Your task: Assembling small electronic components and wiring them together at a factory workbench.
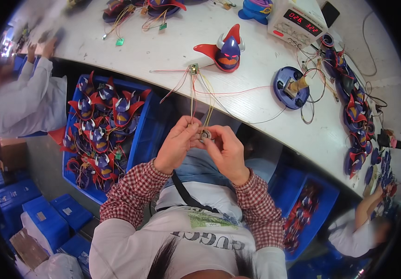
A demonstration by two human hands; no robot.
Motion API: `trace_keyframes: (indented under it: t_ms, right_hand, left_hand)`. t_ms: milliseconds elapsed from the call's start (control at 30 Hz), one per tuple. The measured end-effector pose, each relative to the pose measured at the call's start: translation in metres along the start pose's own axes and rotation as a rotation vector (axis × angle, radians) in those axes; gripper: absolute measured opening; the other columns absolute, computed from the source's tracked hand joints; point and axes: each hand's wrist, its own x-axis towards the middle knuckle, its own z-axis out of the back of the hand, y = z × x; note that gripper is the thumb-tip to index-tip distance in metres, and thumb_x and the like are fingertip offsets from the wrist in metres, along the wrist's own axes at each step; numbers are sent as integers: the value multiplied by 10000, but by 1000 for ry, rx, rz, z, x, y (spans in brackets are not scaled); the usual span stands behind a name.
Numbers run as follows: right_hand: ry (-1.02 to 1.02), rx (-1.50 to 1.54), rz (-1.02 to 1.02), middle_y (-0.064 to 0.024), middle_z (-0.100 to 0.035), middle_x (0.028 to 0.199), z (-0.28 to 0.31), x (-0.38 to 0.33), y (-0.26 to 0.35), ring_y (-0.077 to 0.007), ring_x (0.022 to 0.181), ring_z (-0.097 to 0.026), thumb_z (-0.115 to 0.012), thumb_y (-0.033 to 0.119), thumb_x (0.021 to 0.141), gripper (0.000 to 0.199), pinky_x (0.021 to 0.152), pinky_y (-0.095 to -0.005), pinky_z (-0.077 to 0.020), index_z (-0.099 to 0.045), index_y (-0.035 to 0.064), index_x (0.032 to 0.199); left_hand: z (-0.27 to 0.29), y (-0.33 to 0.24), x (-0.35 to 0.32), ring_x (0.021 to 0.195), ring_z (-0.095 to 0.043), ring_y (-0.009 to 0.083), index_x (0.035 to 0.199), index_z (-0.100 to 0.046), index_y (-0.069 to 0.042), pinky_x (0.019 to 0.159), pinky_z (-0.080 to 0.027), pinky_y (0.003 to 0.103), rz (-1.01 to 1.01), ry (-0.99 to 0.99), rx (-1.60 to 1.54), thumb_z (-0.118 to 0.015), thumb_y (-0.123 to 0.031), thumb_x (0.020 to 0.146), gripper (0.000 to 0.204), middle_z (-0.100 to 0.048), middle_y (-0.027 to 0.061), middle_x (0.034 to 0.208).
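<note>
My left hand (180, 142) is closed in a pinch on the thin wires (192, 109), just off the table's front edge. Between the thumb and fingers of my right hand (228, 151) is a small round metallic part (205, 135), with yellowish wires running up from it. These wires lead to a small green circuit board (194, 69) on the white table (163, 56). Red wires spread from the board to both sides. Behind it stands a purple toy head (229, 55) with silver horns, a red collar and glowing red eyes.
A blue crate (137, 135) of toy heads stands at my left, another blue bin (323, 204) at my right. On the table are a round purple fixture (281, 79), a power supply (298, 23) with lit red digits, and a row of toy heads (356, 114). Co-workers sit on both sides.
</note>
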Motion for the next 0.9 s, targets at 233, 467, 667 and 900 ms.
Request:
trace_keyframes:
  t_ms: [233, 467, 667, 900]
  right_hand:
    - [5, 495, -195, -20, -552, 865, 10, -9, -13, -68, 683, -477, -638, -23, 821, 253, 584, -176, -401, -554, -4, 1058]
    - [-111, 694, -288, -22, -544, 852, 13, -6, -7, -81, 692, -474, -620, -30, 810, 217, 585, -188, -409, -576, 2, 1020]
    - [-88, 36, 49, -43, -550, 906, 19, -5, -2, -99, 741, -500, -580, -63, 825, 223, 641, -195, -441, -562, -5, 1040]
    - [-161, -14, 86, -50, -545, 898, 13, 1, -8, -120, 748, -511, -564, -46, 834, 190, 648, -206, -459, -565, -5, 1020]
  left_hand:
    - [-7, -6, 0, 733, -589, 135, 1048, -463, -17, 564, -485, 213, 36, 3, 123, -483, -105, 945, 137, -567, 111, 942]
    - [-5, -2, 5, 702, -595, 144, 1097, -489, 14, 562, -496, 216, 33, 94, 165, -491, -89, 932, 194, -583, 135, 969]
    - [-8, -5, 6, 690, -593, 142, 1159, -517, 41, 559, -493, 213, 104, -7, 87, -494, -74, 923, 264, -590, 135, 983]
    - [-12, -6, 6, 670, -584, 127, 1172, -520, 54, 535, -468, 189, 100, -40, 85, -495, -59, 914, 283, -592, 116, 952]
